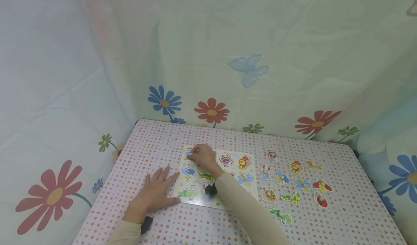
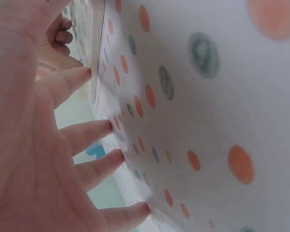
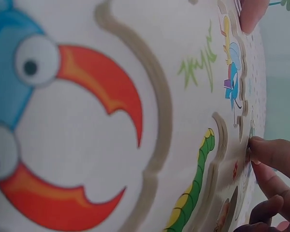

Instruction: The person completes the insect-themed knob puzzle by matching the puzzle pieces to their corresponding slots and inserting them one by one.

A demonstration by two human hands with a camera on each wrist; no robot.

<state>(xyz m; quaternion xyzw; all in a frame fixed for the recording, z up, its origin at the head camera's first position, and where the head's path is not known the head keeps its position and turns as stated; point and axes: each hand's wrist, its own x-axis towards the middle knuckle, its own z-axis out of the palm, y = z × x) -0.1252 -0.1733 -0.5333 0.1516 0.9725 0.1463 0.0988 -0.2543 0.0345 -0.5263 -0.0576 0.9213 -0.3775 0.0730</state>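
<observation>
A flat insect puzzle board (image 1: 194,201) with cut-out recesses lies on the table. At its upper left corner my right hand (image 1: 204,157) pinches a small puzzle piece (image 1: 188,153) between thumb and fingertips, low over the board. The fingers cover most of that piece, so its kind is unclear. My left hand (image 1: 155,191) lies with fingers spread beside the board's left edge, its fingertips on the tablecloth and the thumb at the board. In the right wrist view, a red-pincered beetle picture (image 3: 34,72) and a green caterpillar picture (image 3: 195,186) show in their recesses.
Several loose insect pieces lie right of the board, among them a ladybird (image 1: 321,201), a grasshopper (image 1: 280,215) and a caterpillar (image 1: 290,198). The dotted tablecloth (image 1: 352,201) covers the table. Flower-printed curtains (image 1: 208,56) stand behind and at both sides.
</observation>
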